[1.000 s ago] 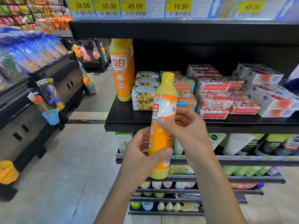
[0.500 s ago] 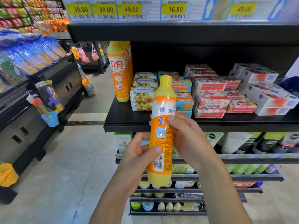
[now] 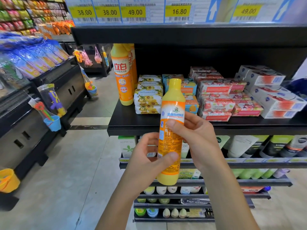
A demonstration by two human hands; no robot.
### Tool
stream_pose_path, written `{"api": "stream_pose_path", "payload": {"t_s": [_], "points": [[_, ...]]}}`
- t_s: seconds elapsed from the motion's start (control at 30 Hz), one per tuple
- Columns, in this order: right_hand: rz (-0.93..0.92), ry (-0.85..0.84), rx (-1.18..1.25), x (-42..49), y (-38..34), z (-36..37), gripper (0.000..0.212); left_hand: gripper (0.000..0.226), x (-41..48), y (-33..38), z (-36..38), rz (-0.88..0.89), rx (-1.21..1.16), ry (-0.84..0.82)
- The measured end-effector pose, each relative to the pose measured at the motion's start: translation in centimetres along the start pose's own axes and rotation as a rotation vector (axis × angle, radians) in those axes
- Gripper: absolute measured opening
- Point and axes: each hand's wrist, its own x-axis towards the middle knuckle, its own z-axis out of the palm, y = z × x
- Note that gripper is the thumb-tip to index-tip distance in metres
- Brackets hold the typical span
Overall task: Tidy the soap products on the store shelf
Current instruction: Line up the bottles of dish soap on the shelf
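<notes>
Both my hands hold an orange and yellow dish soap bottle [image 3: 171,138] upright in front of the black shelf [image 3: 149,125]. My left hand [image 3: 146,163] grips its lower half, thumb across the label. My right hand [image 3: 197,138] grips its middle from the right. The bottle's back label with small print faces me. On the shelf's left end stand matching orange bottles [image 3: 122,75]. Beside them lie stacked soap packs: yellow floral [image 3: 147,97], blue [image 3: 189,90], pink and red [image 3: 219,97], white boxes [image 3: 272,95].
A shelf above carries yellow price tags [image 3: 135,12]. Lower shelves hold tubes [image 3: 249,146] and small bottles [image 3: 166,213]. A black display with blue packs [image 3: 33,60] and hanging toys [image 3: 51,113] lines the aisle's left side. A yellow bucket [image 3: 7,180] sits on the floor.
The bottle has been turned about its upright axis in my hands: the front logo has rotated out of sight and the back label now faces me. It has stayed at about the same place.
</notes>
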Motion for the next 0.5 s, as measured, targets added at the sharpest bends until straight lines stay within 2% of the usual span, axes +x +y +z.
{"api": "stream_pose_path", "payload": {"t_s": [0.1, 0.23, 0.37, 0.5], "points": [[-0.022, 0.050, -0.027, 0.08, 0.13, 0.27, 0.062, 0.074, 0.27, -0.23, 0.61, -0.011, 0.028, 0.076], [-0.040, 0.070, -0.050, 0.17, 0.27, 0.61, 0.064, 0.060, 0.72, -0.18, 0.43, 0.008, 0.056, 0.163], [-0.041, 0.027, -0.036, 0.22, 0.09, 0.71, 0.062, 0.052, 0.65, -0.01, 0.12, 0.028, 0.001, 0.169], [-0.015, -0.061, 0.019, 0.48, -0.18, 0.58, 0.051, 0.055, 0.41, -0.01, -0.14, 0.009, -0.116, 0.138]]}}
